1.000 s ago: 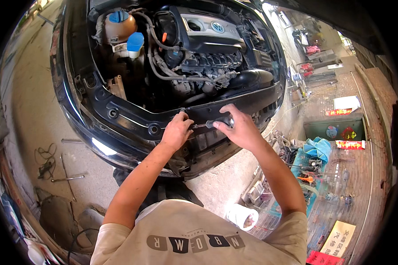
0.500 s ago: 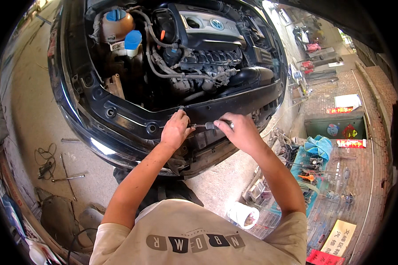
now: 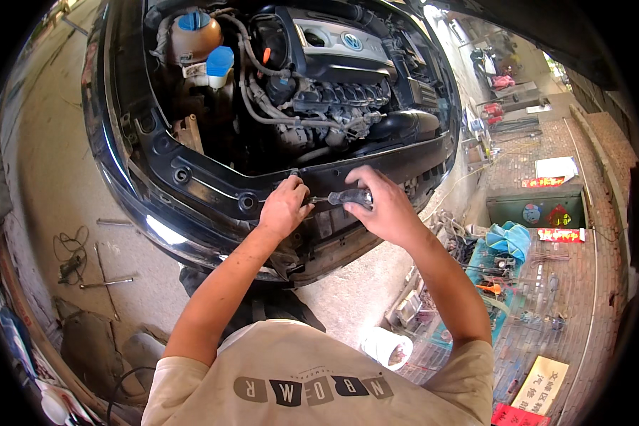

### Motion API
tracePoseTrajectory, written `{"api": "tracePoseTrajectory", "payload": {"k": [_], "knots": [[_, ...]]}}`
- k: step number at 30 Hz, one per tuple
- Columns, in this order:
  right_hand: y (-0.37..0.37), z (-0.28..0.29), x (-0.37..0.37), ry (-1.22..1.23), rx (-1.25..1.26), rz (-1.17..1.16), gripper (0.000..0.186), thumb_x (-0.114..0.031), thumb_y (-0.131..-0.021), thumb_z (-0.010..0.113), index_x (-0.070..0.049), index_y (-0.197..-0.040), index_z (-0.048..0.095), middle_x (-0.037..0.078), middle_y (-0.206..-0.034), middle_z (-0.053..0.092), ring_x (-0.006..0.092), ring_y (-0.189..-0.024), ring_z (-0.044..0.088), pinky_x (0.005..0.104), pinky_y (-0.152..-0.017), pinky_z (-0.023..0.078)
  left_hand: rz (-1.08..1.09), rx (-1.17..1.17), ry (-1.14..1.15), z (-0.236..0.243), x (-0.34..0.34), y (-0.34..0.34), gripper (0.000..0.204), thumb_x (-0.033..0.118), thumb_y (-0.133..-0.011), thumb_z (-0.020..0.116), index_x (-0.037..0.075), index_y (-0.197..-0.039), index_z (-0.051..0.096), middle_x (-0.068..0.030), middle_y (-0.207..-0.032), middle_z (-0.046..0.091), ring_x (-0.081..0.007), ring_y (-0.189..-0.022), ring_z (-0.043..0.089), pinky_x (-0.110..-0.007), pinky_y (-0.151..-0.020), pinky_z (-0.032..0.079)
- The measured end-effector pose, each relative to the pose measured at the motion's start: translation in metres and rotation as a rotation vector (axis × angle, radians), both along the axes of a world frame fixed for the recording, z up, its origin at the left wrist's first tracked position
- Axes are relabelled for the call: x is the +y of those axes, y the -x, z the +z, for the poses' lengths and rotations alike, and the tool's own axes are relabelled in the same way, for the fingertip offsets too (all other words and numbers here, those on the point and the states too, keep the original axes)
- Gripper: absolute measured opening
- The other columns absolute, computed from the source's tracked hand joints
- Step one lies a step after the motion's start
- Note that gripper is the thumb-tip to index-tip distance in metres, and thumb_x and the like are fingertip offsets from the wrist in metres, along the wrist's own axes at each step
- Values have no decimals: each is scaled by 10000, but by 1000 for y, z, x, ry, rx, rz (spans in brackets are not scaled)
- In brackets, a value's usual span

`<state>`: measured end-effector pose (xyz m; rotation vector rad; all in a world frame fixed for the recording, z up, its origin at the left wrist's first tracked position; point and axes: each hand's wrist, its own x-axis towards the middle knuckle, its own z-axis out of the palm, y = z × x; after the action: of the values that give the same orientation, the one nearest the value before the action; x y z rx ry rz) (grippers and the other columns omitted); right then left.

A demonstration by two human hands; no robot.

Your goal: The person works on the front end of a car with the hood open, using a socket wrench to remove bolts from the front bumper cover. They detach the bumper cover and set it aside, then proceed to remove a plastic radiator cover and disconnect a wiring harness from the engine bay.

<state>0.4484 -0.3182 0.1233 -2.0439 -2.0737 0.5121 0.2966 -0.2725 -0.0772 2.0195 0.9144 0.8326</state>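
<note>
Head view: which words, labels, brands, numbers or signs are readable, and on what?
Wording is left uncopied; place and look only.
Beige shirt: large, clear letters on grey and dark blocks; small line illegible.
Round emblem on engine cover: clear letters.
Yellow sign: clear dark characters.
Red strips and red sheet: too small or blurred.
Screwdriver-like tool: no readable text.

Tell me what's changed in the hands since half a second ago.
The right hand has loosened: its fingers, then wrapped around the handle of the screwdriver, have opened, baring more of that dark handle between thumb and fingers. The left hand stays by the shaft's far end, at the car's front edge. The blue cloth and white bucket stayed put.
</note>
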Motion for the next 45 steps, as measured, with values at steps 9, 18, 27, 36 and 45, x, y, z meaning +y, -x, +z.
{"api": "tracePoseTrajectory", "payload": {"k": [9,18,27,36,45], "knots": [[-6,-3,-3,5,95,-11,242,-222,-868,731,-23,-985,659,168,-925,685,376,-846,661,419,-760,513,-71,22,28,-1,6,5,310,135,-754,775,20,-1017,660,-126,-1108,583,-333,-1035,596,-399,-908,505],[-6,-4,-2,44,94,-30,232,-159,-856,732,-21,-1021,645,173,-987,674,358,-867,658,391,-775,507,-36,-14,53,-2,5,1,276,142,-732,792,15,-906,619,-118,-1052,567,-322,-1023,581,-412,-877,496],[-6,2,-3,93,-8,57,297,-253,-902,696,-20,-1068,618,201,-946,690,391,-830,665,424,-746,515,25,2,26,1,0,-3,338,166,-724,810,15,-928,586,-121,-1003,558,-321,-978,583,-403,-833,507],[-5,0,-4,89,-11,-17,252,-208,-893,698,-39,-1067,629,170,-941,686,390,-855,659,443,-755,507,58,-37,-28,-4,-2,-4,315,164,-729,814,25,-909,595,-115,-984,561,-323,-924,597,-410,-795,510],[-4,3,1,183,8,-101,260,-144,-825,751,-63,-1053,653,146,-951,670,350,-856,636,406,-789,500,-57,-32,-4,3,0,3,268,190,-809,744,71,-1040,676,-95,-1089,604,-303,-991,610,-390,-857,518]]}}
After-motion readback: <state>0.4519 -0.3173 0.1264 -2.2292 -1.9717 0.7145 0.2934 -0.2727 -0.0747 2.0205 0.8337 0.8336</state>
